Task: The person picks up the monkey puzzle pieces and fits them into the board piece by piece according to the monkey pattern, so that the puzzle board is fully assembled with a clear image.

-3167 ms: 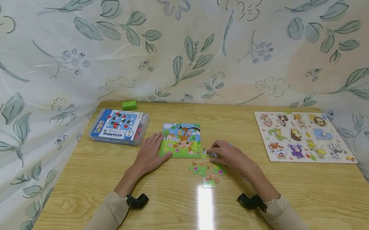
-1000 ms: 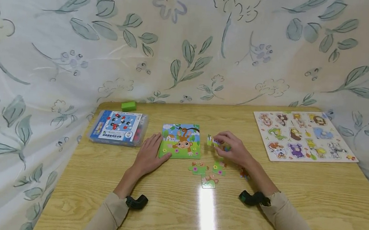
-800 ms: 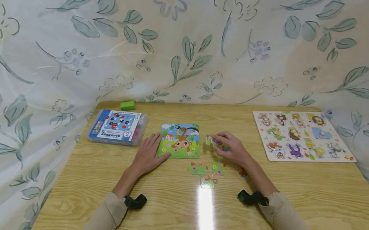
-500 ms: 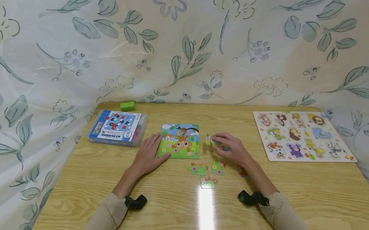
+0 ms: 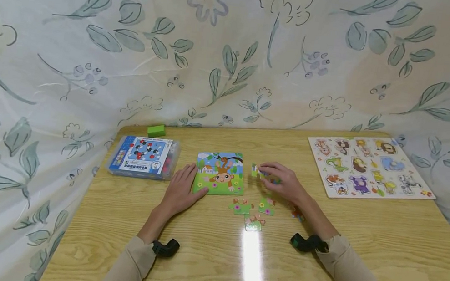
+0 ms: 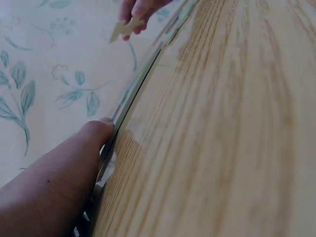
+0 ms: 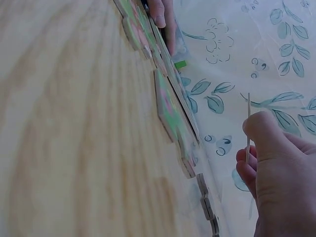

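A square monkey picture puzzle (image 5: 219, 173) lies flat on the table. My left hand (image 5: 180, 190) rests along its left side, fingers straight, with the thumb at the lower edge. To the right of the picture, my right hand (image 5: 285, 182) pinches a small jigsaw piece (image 5: 254, 169) between thumb and fingers, raised off the table. The right wrist view shows this piece (image 7: 249, 106) edge-on; in the left wrist view the piece (image 6: 120, 30) shows its plain back. Loose green jigsaw pieces (image 5: 241, 207) lie below the picture. More pieces (image 5: 295, 211) are partly hidden by the right hand and wrist.
A clear plastic case with a molecule-model label (image 5: 144, 155) stands at the left, a green block (image 5: 156, 130) behind it. An animal peg board (image 5: 370, 169) lies at the right. Floral cloth (image 5: 234, 50) hangs behind the wooden table (image 5: 196, 256).
Since the earliest frame, my right hand has lifted the jigsaw piece off the table and tilted it up; it has stayed nearly still over the last second. The left hand has not moved.
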`<state>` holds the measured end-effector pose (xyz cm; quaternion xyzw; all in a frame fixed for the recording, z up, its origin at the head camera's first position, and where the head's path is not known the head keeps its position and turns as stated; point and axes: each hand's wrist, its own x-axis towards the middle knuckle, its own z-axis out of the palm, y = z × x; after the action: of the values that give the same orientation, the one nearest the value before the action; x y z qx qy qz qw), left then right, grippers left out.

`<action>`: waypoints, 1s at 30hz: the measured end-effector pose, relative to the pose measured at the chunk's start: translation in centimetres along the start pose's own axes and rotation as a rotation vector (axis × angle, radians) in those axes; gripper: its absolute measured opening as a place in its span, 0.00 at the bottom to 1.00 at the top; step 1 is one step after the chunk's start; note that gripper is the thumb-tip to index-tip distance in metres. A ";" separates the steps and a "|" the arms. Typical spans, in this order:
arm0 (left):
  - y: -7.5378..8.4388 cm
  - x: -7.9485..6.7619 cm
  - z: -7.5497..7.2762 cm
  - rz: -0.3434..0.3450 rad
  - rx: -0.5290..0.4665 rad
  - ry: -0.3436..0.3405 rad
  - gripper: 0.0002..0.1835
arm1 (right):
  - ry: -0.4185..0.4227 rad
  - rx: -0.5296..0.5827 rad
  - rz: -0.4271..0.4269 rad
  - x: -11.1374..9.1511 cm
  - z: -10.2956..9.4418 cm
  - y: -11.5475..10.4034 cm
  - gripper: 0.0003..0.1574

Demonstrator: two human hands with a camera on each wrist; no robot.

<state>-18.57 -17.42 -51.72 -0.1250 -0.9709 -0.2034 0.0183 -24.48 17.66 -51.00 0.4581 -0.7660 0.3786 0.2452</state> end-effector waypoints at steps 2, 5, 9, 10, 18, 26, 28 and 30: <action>0.0 0.0 0.0 -0.002 -0.001 -0.001 0.46 | 0.004 0.004 0.003 0.0 0.1 0.1 0.27; 0.0 0.0 0.0 -0.003 0.001 -0.002 0.45 | 0.007 0.005 0.009 -0.1 0.1 0.1 0.27; 0.0 0.0 0.0 -0.001 0.005 -0.001 0.45 | 0.001 0.007 0.019 -0.1 0.1 0.1 0.26; 0.0 0.0 0.0 -0.002 0.004 -0.002 0.45 | -0.001 0.008 0.023 -0.1 0.1 0.1 0.25; 0.0 -0.1 0.0 -0.002 0.000 -0.004 0.45 | -0.028 0.013 0.067 -0.3 0.1 0.0 0.24; 0.0 0.0 0.0 -0.001 0.002 -0.008 0.46 | -0.048 0.019 0.090 -0.4 0.0 0.0 0.22; 0.0 0.0 0.0 -0.003 0.001 -0.007 0.45 | -0.050 0.012 0.090 -0.4 0.0 0.1 0.22; 0.0 0.0 0.0 0.001 -0.001 -0.002 0.45 | -0.048 0.005 0.084 -0.3 0.0 0.0 0.22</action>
<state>-18.52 -17.43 -51.74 -0.1256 -0.9708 -0.2036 0.0174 -24.37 17.86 -51.24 0.4351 -0.7893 0.3794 0.2094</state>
